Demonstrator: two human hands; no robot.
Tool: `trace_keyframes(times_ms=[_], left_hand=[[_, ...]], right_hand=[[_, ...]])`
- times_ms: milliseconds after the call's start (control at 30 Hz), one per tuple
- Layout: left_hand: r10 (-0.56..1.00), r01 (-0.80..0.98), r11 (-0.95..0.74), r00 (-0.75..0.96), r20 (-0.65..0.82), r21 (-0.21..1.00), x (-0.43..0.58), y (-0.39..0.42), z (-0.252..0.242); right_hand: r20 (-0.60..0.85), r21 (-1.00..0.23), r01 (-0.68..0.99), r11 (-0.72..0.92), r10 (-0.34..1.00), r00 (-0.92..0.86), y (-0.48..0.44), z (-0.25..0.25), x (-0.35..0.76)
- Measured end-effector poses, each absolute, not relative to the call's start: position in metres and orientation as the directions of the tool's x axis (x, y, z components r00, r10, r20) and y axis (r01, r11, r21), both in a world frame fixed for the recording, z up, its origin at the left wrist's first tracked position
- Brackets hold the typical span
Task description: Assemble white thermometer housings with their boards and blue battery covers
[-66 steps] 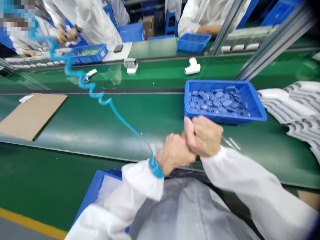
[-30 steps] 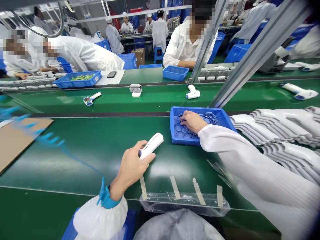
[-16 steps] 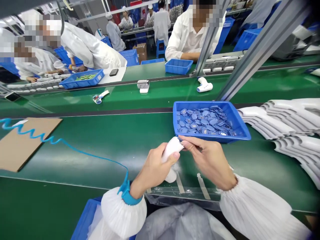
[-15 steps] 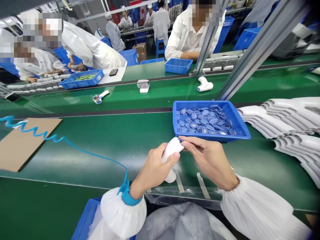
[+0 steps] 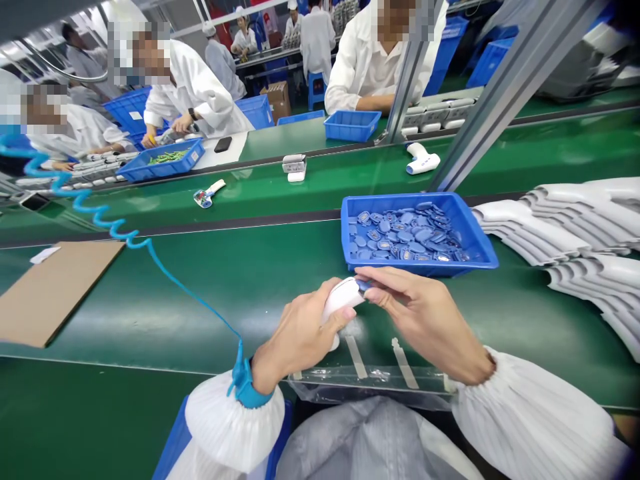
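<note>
**Two Hands on One White Thermometer**

Our left hand [image 5: 299, 339] clamps its fingers around the white thermometer body [image 5: 342, 300], held above the green belt [image 5: 150, 313]. Our right hand [image 5: 425, 317] pinches a small blue disc [image 5: 365, 285] at its tip, finger and thumb together (that hand was down in the tray before). Beyond sit one blue tray [image 5: 420, 268] of many blue discs [image 5: 405, 233] and stacks of white shells [image 5: 550, 230]. A metal bar [image 5: 510, 100] crosses our view of three white devices [image 5: 423, 159] on the far belt.

The camera sits on the person's head and looks forward and down over a green conveyor bench [image 5: 165, 307], quite near to the left hand [image 5: 297, 340] and the right hand [image 5: 425, 320].
</note>
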State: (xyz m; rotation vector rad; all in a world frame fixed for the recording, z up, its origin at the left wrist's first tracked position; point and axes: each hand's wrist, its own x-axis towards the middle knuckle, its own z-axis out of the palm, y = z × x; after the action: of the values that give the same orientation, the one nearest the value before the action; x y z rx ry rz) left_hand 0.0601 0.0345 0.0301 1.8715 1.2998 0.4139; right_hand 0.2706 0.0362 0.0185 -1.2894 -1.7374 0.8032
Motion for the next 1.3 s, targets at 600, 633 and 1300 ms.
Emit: trace_keyframes(times_ms=[600,633,1300], left_hand=[[0.942,0.755,-0.265,0.069,0.328,0.6,0.085,0.024,-0.008],[0.935,0.752,-0.199,-0.046,0.352,0.628,0.089,0.023,-0.014],[0.923,0.548,0.121,-0.369,0.11,0.827,0.081,0.049,-0.038]], right_hand=[[0.21,-0.734,0.612,0.295,0.955,-0.209,0.003,0.005,0.276],[0.161,-0.738,0.615,0.277,0.958,-0.238,0.001,0.006,0.276],[-0.082,-0.741,0.653,0.153,0.946,-0.314,-0.006,-0.023,0.23]])
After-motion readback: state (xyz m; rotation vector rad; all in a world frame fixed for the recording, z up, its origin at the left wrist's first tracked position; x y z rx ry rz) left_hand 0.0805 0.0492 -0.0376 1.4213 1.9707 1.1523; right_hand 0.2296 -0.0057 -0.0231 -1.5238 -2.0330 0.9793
